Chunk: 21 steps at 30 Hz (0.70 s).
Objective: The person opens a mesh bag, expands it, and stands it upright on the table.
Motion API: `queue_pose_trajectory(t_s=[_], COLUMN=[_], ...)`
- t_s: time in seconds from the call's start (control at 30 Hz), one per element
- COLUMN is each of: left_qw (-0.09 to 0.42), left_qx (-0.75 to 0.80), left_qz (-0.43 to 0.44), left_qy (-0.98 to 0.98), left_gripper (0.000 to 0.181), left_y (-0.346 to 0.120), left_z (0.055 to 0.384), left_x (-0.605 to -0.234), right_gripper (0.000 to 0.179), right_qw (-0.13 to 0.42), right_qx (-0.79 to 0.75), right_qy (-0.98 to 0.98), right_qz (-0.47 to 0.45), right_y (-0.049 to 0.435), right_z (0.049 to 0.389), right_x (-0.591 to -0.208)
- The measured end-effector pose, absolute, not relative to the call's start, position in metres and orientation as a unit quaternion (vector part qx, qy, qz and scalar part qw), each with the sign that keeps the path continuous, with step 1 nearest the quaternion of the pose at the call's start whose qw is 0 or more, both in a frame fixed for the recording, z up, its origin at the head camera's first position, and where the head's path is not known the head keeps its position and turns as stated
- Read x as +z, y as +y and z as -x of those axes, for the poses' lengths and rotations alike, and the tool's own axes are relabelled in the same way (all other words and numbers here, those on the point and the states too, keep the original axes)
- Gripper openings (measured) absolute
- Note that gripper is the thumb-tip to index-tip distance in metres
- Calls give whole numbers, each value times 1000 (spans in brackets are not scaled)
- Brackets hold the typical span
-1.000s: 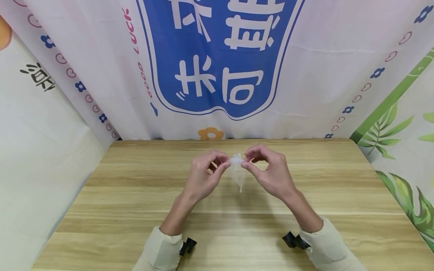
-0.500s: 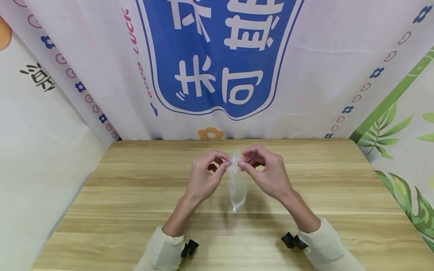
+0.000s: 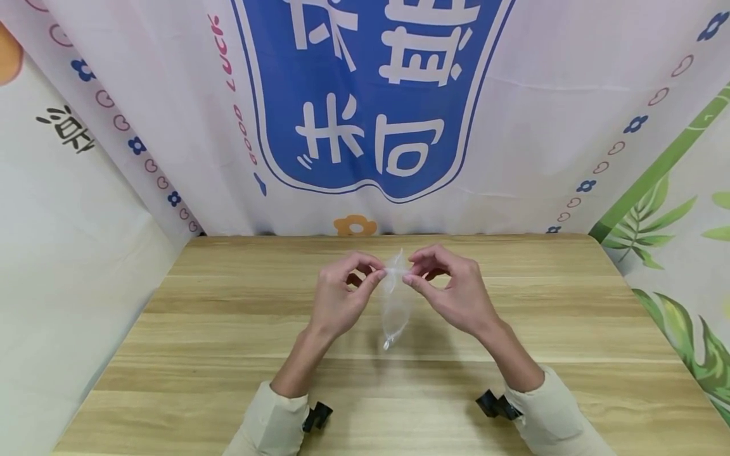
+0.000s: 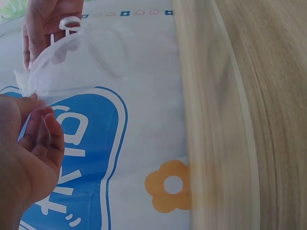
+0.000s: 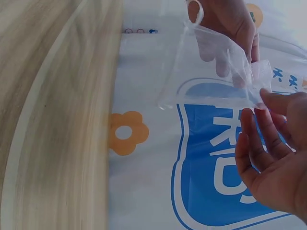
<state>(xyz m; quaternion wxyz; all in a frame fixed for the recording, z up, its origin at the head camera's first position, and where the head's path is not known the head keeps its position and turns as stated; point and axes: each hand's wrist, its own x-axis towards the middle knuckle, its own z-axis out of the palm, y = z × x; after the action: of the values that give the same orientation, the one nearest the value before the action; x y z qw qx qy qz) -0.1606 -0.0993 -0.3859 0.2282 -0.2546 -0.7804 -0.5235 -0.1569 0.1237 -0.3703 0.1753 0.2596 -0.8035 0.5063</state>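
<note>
Between both hands hangs a sheer white mesh pouch [image 3: 396, 311], its gathered edge up and its body drooping toward the wooden table. My left hand [image 3: 342, 297] pinches one side of that edge between thumb and forefinger. Opposite it, my right hand [image 3: 456, 294] pinches the other side the same way. In the left wrist view the pouch [image 4: 60, 62] looks see-through, with a small white loop [image 4: 71, 22] at its far end. From the right wrist view, the ruffled edge [image 5: 261, 74] sits at the right thumb and fingertips.
The wooden table [image 3: 228, 342] spreads under both forearms. Behind it hangs a white curtain [image 3: 525, 158] with a blue printed panel, down to the back edge. Black mounts, such as the left one [image 3: 317, 417], stick out by the cream sleeves.
The pouch was bunched at the fingertips one second ago, then swung down to hang longer; its lower end has since shifted slightly left and up. Both hands stay nearly in place.
</note>
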Motion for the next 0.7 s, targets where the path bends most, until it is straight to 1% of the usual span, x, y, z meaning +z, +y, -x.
queue_pose_trajectory(t_s=[0.23, 0.33, 0.5, 0.6, 0.7], left_qw=[195, 179, 149, 138, 132], left_qx=[-519, -509, -492, -487, -487], left_qz=[278, 299, 337, 345, 342], left_qy=[-784, -787, -788, -790, -793], left_gripper=[5, 6, 6, 6, 7], left_y=[-102, -104, -105, -105, -104], left_z=[160, 159, 160, 159, 159], left_x=[-384, -383, -384, -383, -382], right_gripper=[24, 25, 29, 28, 25], right_qw=[153, 133, 71, 28, -4], right_qx=[508, 510, 499, 493, 494], right_qy=[-817, -822, -834, -838, -837], right_qz=[-226, -216, -225, -233, -234], right_y=[132, 133, 135, 137, 138], right_z=[159, 159, 160, 160, 160], right_x=[-368, -367, -366, -364, -363])
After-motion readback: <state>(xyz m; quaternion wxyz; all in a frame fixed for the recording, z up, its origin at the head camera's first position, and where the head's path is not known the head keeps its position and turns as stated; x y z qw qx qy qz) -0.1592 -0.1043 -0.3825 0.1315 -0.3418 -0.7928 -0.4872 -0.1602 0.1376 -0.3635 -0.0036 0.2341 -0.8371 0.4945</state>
